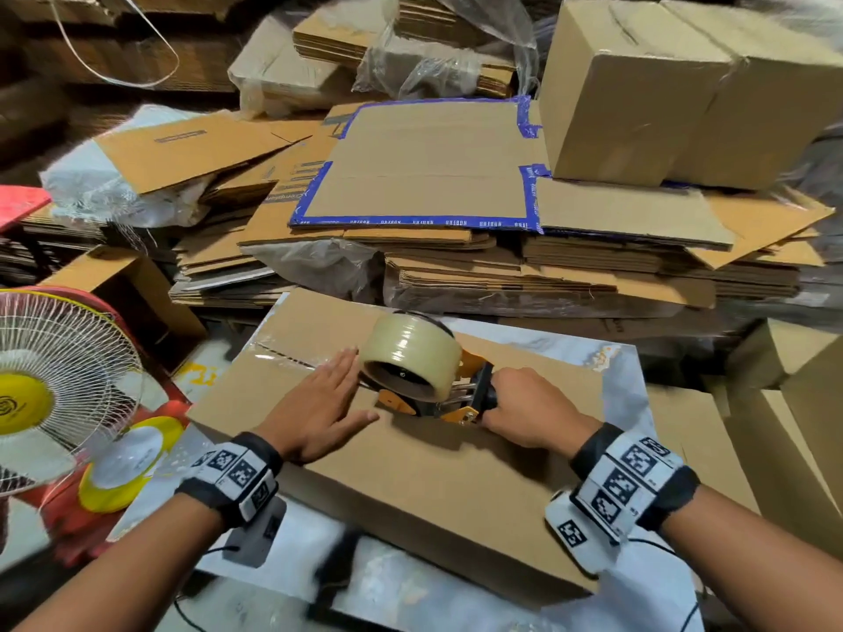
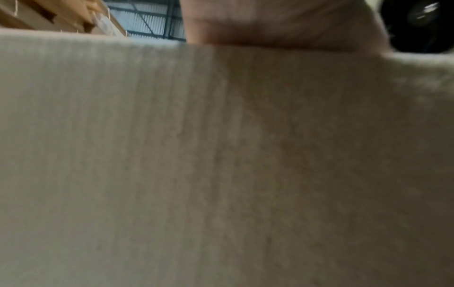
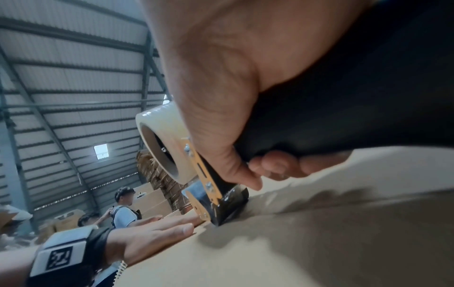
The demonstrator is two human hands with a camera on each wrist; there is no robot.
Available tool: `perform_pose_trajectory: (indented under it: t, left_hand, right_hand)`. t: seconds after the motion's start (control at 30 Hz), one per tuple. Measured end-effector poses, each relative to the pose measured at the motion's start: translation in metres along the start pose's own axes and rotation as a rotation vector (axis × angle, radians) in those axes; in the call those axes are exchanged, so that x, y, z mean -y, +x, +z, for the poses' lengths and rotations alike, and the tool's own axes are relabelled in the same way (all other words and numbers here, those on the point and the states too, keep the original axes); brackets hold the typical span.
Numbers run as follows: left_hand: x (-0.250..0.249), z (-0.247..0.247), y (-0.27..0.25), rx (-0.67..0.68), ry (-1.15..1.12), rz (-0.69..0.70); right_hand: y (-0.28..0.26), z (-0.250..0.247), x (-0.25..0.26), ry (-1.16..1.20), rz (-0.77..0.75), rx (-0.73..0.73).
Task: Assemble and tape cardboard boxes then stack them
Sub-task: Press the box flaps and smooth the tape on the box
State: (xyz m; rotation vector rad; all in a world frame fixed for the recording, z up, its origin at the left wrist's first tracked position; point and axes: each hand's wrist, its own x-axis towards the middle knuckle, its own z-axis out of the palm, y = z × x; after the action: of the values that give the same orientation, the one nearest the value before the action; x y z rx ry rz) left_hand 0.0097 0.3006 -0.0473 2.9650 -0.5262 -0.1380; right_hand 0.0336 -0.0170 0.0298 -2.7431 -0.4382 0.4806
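While your right hand (image 1: 529, 405) wraps its grip around the handle of the tape dispenser (image 1: 429, 380), its nose sits pressed onto the seam of the cardboard box (image 1: 433, 472), which lies across the middle of the counter (image 1: 625, 371) and overhangs its near edge. A glossy strip of clear tape (image 1: 283, 358) already covers the seam toward the counter's far left corner. Your left hand (image 1: 319, 403) lies flat, fingers straight and together, touching the box top just beside the roll; it seems placed there to hold the flaps level and keep the box from sliding as you drag the dispenser. Taped boxes (image 1: 675, 98) stand on flattened cardboard (image 1: 433, 175) beyond the far edge.
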Motion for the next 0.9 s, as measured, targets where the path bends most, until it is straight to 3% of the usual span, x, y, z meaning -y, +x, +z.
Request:
perform_pose_trajectory:
  t: [0.13,0.3,0.37,0.47,0.73,0.9]
  left_hand:
    - [-0.020,-0.009,-0.001,0.092,0.073,-0.116]
    - [-0.082,0.009,-0.006,-0.008,-0.023,0.031]
    - [-0.084,0.014,-0.006,0.003,-0.030,-0.062]
    - [-0.063,0.012,-0.002,0.023,-0.020,-0.128]
    - [0.036,-0.010,0.032,0.015,-0.003,-0.087]
    - [0.056,-0.011,0.046,0.019,0.040,-0.022]
  right_hand:
    - [-0.018,-0.001,-0.034,0.018,0.044,-0.003]
    - [-0.022,-0.005,-0.036,0.043,0.038,-0.004]
    - [-0.022,-0.007,-0.033,0.039,0.051,0.015]
    - [-0.017,-0.007,-0.022,0.027,0.059,0.020]
    - [0.048,-0.004,0.039,0.090,0.021,-0.039]
    - [0.066,-0.005,0.046,0.093,0.033,-0.062]
